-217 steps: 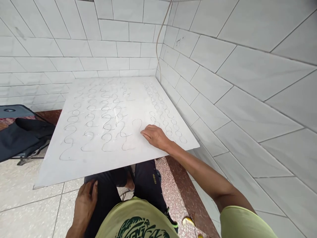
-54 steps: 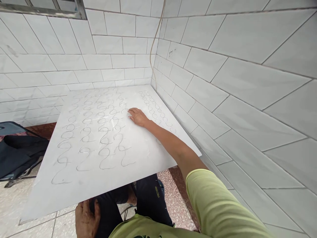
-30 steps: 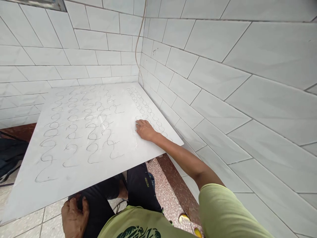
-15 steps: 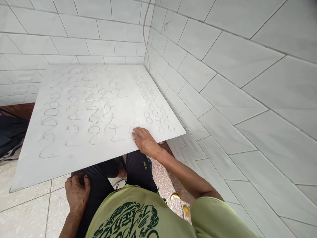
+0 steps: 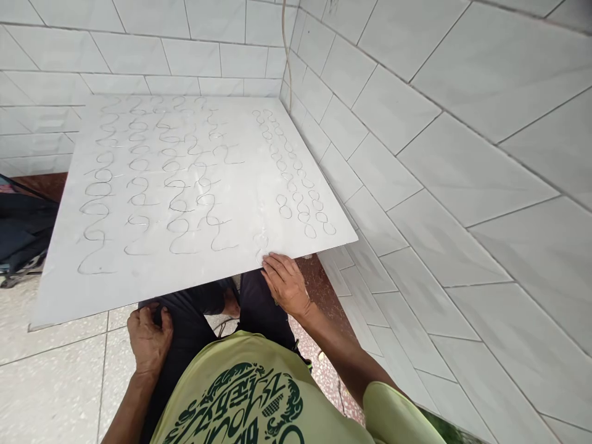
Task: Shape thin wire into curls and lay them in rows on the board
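Head view: right hand (image 5: 287, 285) open on a white board (image 5: 240, 203), left hand (image 5: 148, 340) curled on black trousers (image 5: 194, 302), tiled wall (image 5: 462, 123) beside.

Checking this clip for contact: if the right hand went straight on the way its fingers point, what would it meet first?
The right hand has its fingers pointing up and left over the white board. First in line is the thin dark looped line just ahead, perhaps already touching; depth is hard to judge.

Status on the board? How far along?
Done: looping dark lines fill most of the white board, in columns. In hand: the right hand touches the near edge beside a faint loop; the left hand rests on dark trousers. Remaining: seemingly the unmarked board around that loop; no end point is visible.
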Available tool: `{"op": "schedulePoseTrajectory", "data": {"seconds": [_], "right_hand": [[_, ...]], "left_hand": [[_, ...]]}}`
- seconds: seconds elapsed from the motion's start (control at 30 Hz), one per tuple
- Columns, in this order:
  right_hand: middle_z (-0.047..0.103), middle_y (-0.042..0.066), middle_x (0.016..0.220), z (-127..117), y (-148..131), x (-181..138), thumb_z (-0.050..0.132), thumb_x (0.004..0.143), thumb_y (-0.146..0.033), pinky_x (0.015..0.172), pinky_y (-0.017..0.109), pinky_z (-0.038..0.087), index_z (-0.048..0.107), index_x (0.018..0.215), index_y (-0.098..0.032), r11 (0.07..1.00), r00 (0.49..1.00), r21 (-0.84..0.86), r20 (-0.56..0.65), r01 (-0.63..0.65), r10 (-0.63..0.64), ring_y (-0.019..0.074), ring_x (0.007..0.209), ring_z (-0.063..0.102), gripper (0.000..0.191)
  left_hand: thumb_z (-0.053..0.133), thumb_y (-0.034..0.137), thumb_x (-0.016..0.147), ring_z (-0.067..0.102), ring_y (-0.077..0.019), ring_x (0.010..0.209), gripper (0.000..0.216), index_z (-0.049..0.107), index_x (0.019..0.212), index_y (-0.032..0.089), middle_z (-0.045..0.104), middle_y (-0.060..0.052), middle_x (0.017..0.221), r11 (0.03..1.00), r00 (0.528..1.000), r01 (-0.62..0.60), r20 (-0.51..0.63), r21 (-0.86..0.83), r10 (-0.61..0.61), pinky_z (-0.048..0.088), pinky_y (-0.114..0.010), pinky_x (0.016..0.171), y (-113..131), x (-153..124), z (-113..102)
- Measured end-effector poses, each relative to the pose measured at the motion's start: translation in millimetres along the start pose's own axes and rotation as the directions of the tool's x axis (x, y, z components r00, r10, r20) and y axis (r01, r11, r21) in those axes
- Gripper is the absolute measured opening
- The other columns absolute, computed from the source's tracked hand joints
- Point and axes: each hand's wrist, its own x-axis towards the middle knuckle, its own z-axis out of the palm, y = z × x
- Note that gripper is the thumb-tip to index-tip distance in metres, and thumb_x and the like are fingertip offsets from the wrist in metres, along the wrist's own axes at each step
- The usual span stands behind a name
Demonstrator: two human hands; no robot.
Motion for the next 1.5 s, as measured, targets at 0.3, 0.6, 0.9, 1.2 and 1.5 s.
{"op": "schedulePoseTrajectory", "data": {"seconds": [0.3, 0.6, 0.9, 1.2, 1.5], "right_hand": [[0.078, 0.009, 0.108, -12.1, -22.7, 13.1, 0.061, 0.099, -0.036, 0.104, 0.054, 0.058, 0.078, 0.105, -0.031, 0.845, 0.871, 0.486, -0.290, -0.224, 0.398, 0.0297, 0.108, 0.074, 0.019], [0.077, 0.006, 0.092, -4.9, -77.5, 24.7, 0.079, 0.085, -0.038, 0.077, 0.045, 0.068, 0.070, 0.083, -0.026, 0.116, 0.770, 0.957, 0.139, -0.266, 0.623, 0.0258, 0.085, 0.079, 0.015], [0.077, 0.006, 0.092, 21.5, -103.1, 14.5, 0.082, 0.082, -0.034, 0.080, 0.045, 0.066, 0.072, 0.081, -0.027, -0.128, 0.757, 0.928, 0.360, -0.349, 0.545, 0.0246, 0.082, 0.077, 0.013], [0.073, 0.000, 0.085, 25.9, -90.9, 13.3, 0.069, 0.093, -0.033, 0.072, 0.028, 0.056, 0.070, 0.107, -0.024, 0.467, 0.892, 0.811, 0.140, -0.353, 0.430, 0.0150, 0.073, 0.067, 0.017], [0.075, 0.004, 0.092, 22.3, -84.2, 15.8, 0.059, 0.098, -0.026, 0.075, 0.029, 0.056, 0.075, 0.105, -0.022, 0.766, 0.971, 0.617, -0.016, -0.178, 0.238, 0.0173, 0.081, 0.070, 0.018]], "left_hand": [[0.050, 0.045, 0.094, 0.058, -0.0323, 0.099, 0.038, 0.066, 0.106, 0.013, 0.060, -0.013, 0.097, 0.993, 0.996, -0.065, 0.051, -0.095, 0.070, 0.049, -0.049, 0.094, 33.4, -3.1, -19.1], [0.063, 0.050, 0.095, 0.067, -0.0182, 0.079, 0.044, 0.066, 0.127, 0.020, 0.072, -0.006, 0.099, 0.577, 0.828, 0.384, 0.545, -0.721, 0.130, 0.057, -0.033, 0.075, 179.5, -5.6, -69.2], [0.080, 0.041, 0.084, 0.050, -0.0087, 0.060, 0.040, 0.076, 0.116, 0.016, 0.069, -0.004, 0.086, 0.156, 0.803, 0.591, 0.595, -0.792, -0.023, 0.038, -0.023, 0.050, 195.0, 15.3, -63.6], [0.081, 0.040, 0.083, 0.054, -0.0104, 0.059, 0.034, 0.081, 0.106, 0.015, 0.063, 0.000, 0.066, 0.281, 0.779, 0.602, 0.627, -0.747, -0.001, 0.047, -0.023, 0.056, 189.1, 19.5, -73.1], [0.087, 0.040, 0.076, 0.063, -0.0130, 0.059, 0.038, 0.079, 0.103, 0.015, 0.071, -0.002, 0.069, 0.276, 0.772, 0.614, 0.636, -0.740, -0.011, 0.056, -0.025, 0.058, 180.0, 24.9, -69.7]]}}
